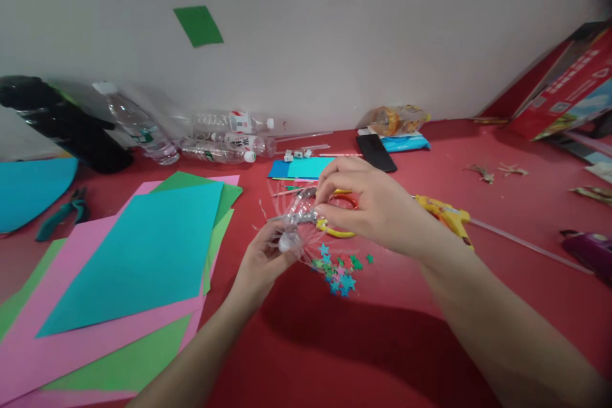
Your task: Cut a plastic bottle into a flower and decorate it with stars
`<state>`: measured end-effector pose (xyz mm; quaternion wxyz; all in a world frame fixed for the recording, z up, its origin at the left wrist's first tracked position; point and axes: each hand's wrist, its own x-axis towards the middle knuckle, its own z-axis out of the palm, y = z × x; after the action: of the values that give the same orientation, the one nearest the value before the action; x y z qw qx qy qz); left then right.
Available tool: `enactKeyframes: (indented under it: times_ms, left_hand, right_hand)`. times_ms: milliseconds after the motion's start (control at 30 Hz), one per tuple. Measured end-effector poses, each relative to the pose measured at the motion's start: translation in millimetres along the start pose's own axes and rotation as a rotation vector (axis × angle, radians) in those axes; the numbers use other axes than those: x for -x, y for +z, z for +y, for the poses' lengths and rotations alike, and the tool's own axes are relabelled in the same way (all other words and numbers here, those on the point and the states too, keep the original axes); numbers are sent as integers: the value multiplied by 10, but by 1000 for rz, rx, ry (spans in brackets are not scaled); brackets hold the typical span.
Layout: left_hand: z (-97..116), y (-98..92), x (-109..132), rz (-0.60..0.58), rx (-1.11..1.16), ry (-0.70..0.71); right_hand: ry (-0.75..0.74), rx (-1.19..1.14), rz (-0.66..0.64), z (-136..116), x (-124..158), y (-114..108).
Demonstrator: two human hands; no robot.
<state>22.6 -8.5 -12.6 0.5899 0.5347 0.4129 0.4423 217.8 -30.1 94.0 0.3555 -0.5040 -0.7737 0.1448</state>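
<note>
My left hand (268,258) is closed round the neck of a clear plastic bottle top (289,241), whose sides are cut into thin strips that fan outward. A whitish cap end faces me. Thumb and fingers of my right hand (366,201) pinch together at the far side of this piece, by a silvery part; what exactly they grip is hidden. Just beyond, partly covered by my right hand, lie yellow and orange loop handles (335,231), seemingly of scissors. Small blue, green and pink paper stars (342,277) are heaped on the red table (306,357) below my hands.
Coloured paper sheets (138,255) and pliers (64,213) lie left. Plastic bottles (215,150) and a black flask (62,124) line the wall. A phone (377,153) lies behind; a yellow glue gun (447,215) with a glue stick and a red box (564,89) are right.
</note>
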Motion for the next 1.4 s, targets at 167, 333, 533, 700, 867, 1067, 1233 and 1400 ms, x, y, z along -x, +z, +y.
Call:
enactKeyframes:
  times_ms: [167,333,533,700,867,1067,1233,1400]
  left_hand:
    - [2,0,-1,13,10,-21]
    - [-13,-15,-9,9,-11,0]
    - [-7,-12,-1,21,-16,3]
    - [-28,-30,-7,29,-43,17]
    - [-38,-41,2,41,-24,-5]
    - [-54,-56,11,10,1,-6]
    - [-58,-70,9,-35,-14,20]
    - [-49,-86,-14,-72,-31,39]
  right_hand:
    - [11,-7,-46,-4,17,-22]
    - [19,-7,-48,-6,30,-55]
    - [33,7,-76,3,36,-60]
    - [9,9,-60,-30,41,-27]
    - [14,25,-48,-23,40,-20]
    - [-9,135,-9,20,20,9]
    - [-28,239,13,3,5,37]
    - [-96,420,78,4,0,92]
